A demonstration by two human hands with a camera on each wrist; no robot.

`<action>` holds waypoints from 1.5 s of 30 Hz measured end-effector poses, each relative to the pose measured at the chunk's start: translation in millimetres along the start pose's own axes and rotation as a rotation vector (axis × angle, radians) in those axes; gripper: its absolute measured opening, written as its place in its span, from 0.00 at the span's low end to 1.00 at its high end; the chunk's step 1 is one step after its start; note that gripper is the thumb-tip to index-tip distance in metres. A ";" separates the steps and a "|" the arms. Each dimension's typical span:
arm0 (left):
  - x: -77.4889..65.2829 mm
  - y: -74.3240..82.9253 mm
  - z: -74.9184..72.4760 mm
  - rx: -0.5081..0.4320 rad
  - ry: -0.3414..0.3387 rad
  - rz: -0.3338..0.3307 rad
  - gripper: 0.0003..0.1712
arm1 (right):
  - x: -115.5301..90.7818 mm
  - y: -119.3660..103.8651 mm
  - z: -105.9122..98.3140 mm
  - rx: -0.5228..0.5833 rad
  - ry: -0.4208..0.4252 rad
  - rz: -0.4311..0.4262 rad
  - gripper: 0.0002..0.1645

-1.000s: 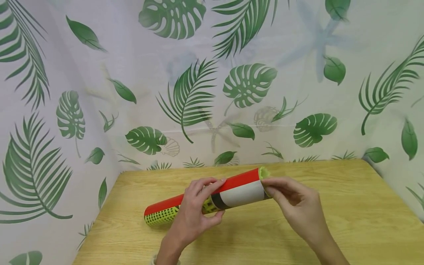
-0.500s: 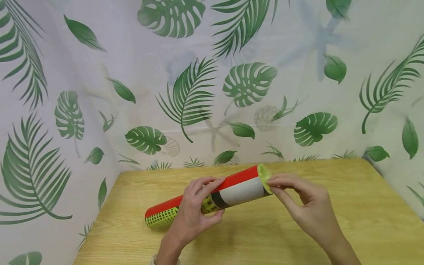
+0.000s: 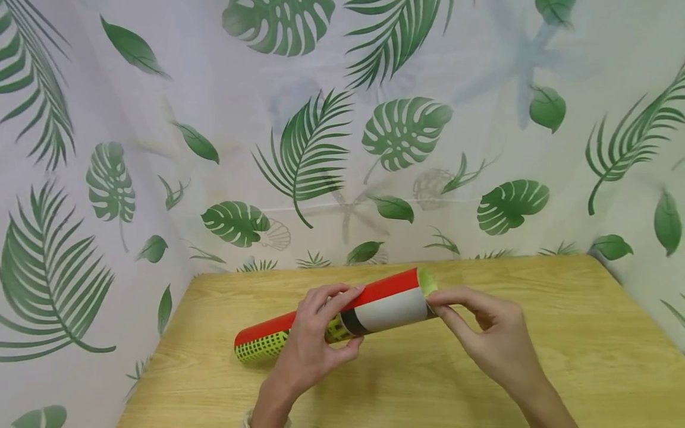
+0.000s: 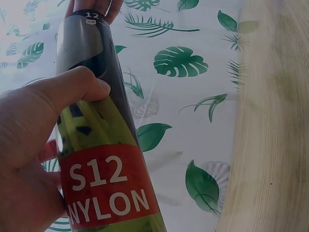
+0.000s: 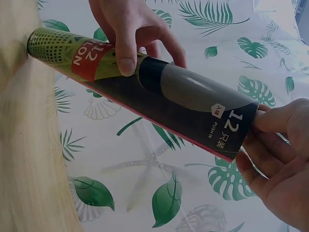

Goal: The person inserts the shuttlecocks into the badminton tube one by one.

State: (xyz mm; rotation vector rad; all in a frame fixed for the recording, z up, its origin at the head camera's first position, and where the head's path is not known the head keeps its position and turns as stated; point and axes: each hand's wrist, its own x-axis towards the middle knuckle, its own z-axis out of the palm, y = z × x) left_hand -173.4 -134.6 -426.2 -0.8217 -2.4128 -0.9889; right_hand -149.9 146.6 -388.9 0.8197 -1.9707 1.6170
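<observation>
A shuttlecock tube (image 3: 393, 312), red, white, black and yellow-green, slants up to the right over the table. My left hand (image 3: 313, 336) grips it round the middle, thumb below and fingers over the top. "S12 NYLON" is printed on the tube's red label (image 4: 108, 186) in the left wrist view. At the raised right mouth, a yellow-green shuttlecock skirt (image 3: 426, 279) shows inside. My right hand (image 3: 492, 336) pinches at the skirt's edge by the rim; its fingertips partly hide the contact. The right wrist view shows this hand (image 5: 285, 159) at the tube's dark end.
A wood-grain table (image 3: 562, 333) lies under the hands. The tube's lower left end is close to or on it. A white leaf-patterned sheet (image 3: 342, 178) stands behind and along both sides.
Half a second ago my right hand was slightly farther right, with the yellow-green skirt edge sticking out a little; now the fingertips are back close to the rim. My left hand has stayed put.
</observation>
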 end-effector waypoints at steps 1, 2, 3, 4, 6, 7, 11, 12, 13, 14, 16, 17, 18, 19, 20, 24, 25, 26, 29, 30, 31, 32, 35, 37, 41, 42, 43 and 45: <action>0.2 0.1 0.1 0.002 -0.001 0.005 0.47 | 0.1 1.2 -0.6 0.021 -0.011 0.010 0.21; 0.3 -0.1 0.3 0.002 -0.001 0.011 0.47 | 0.2 2.6 -1.5 0.039 -0.024 0.023 0.20; 0.4 -0.4 0.4 0.002 -0.004 0.016 0.47 | 0.3 4.3 -2.8 0.055 -0.038 0.038 0.19; 0.2 -0.9 0.7 0.004 -0.008 0.021 0.47 | 0.2 6.0 -4.2 0.072 -0.052 0.050 0.18; -0.3 -2.1 1.7 0.006 -0.018 0.029 0.47 | -0.5 8.2 -9.2 0.061 -0.080 0.089 0.17; -0.7 -2.7 2.4 0.010 -0.025 0.029 0.47 | -0.4 8.9 -12.3 0.054 -0.095 0.106 0.17; -1.8 -4.7 7.7 0.028 -0.047 0.029 0.47 | 2.5 8.7 -30.5 -0.035 -0.114 0.156 0.17; -1.7 -5.4 9.5 0.035 -0.059 0.027 0.47 | 3.6 8.8 -35.8 -0.048 -0.109 0.153 0.17; -1.7 -6.7 11.9 0.044 -0.076 0.024 0.47 | 4.5 9.2 -40.9 -0.060 -0.102 0.147 0.17; -1.4 -7.7 14.6 0.056 -0.093 0.023 0.46 | 5.0 9.7 -46.0 -0.076 -0.092 0.142 0.18; -0.2 -10.5 21.2 0.086 -0.140 0.019 0.46 | 4.4 12.3 -54.6 -0.117 -0.072 0.127 0.20; 0.6 -12.0 25.3 0.106 -0.165 0.017 0.46 | 3.4 14.4 -57.6 -0.141 -0.064 0.124 0.21; 1.2 -13.8 29.9 0.134 -0.191 0.018 0.45 | 1.7 17.5 -60.0 -0.164 -0.059 0.125 0.21; 1.6 -15.6 34.9 0.162 -0.218 0.018 0.45 | 0.0 21.5 -61.6 -0.193 -0.056 0.127 0.22; 2.1 -17.1 40.0 0.190 -0.242 0.021 0.44 | -1.7 26.1 -62.6 -0.228 -0.051 0.130 0.23; 0.8 -23.6 60.3 0.266 -0.325 0.037 0.43 | -7.4 48.4 -62.5 -0.380 -0.033 0.142 0.25; -0.2 -25.0 64.6 0.273 -0.341 0.044 0.42 | -8.7 54.1 -62.0 -0.429 -0.035 0.134 0.26; -1.1 -26.2 68.4 0.280 -0.353 0.052 0.41 | -10.5 59.2 -61.4 -0.472 -0.040 0.129 0.27; -5.0 -29.3 76.8 0.288 -0.385 0.069 0.40 | -18.7 73.1 -58.9 -0.588 -0.085 0.109 0.29; -5.8 -30.1 78.5 0.290 -0.391 0.073 0.39 | -21.4 77.1 -58.1 -0.614 -0.107 0.103 0.30; -6.2 -30.6 80.0 0.289 -0.397 0.074 0.39 | -24.0 80.7 -57.5 -0.632 -0.126 0.099 0.31; -6.1 -31.1 81.4 0.288 -0.399 0.073 0.38 | -26.3 83.7 -57.2 -0.643 -0.142 0.101 0.32; -4.4 -31.0 83.6 0.276 -0.399 0.073 0.36 | -31.4 90.6 -58.1 -0.661 -0.177 0.103 0.33; -3.2 -30.9 83.6 0.272 -0.401 0.065 0.36 | -33.3 94.0 -59.1 -0.672 -0.193 0.102 0.33; -2.6 -31.0 78.8 0.246 -0.421 0.013 0.36 | -36.9 100.7 -61.3 -0.704 -0.239 0.098 0.34; -2.7 -31.8 76.5 0.238 -0.426 -0.006 0.35 | -37.6 102.1 -62.2 -0.715 -0.250 0.096 0.35; -2.7 -32.9 73.7 0.228 -0.425 -0.024 0.34 | -38.3 103.8 -63.4 -0.727 -0.256 0.091 0.35; -2.6 -36.5 66.5 0.209 -0.417 -0.068 0.32 | -39.2 107.0 -66.4 -0.751 -0.262 0.081 0.36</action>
